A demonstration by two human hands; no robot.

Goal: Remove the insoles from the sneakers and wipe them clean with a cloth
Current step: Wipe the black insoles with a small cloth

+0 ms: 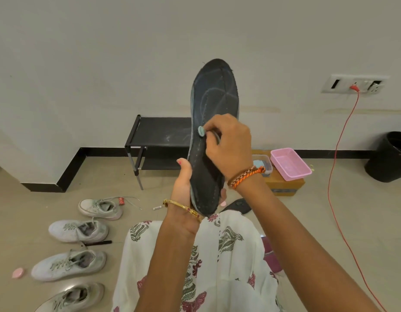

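A dark insole (214, 100) stands upright in front of me, toe end up. My left hand (183, 188) grips its heel end from below, thumb on the left edge. My right hand (228, 145) pinches a small pale-blue cloth wad (201, 131) against the middle of the insole. Several white sneakers lie on the floor at the left, the nearest to the wall (100, 208) and one below it (79, 230). Another dark insole (237, 204) lies on the floor behind my knee.
A black shoe rack (156, 134) stands by the wall. A pink tray (289, 164) rests on a cardboard box (285, 185) beside a small clear container (262, 164). A black bin (390, 156) is at right, with a red cable (334, 167) hanging from a wall socket.
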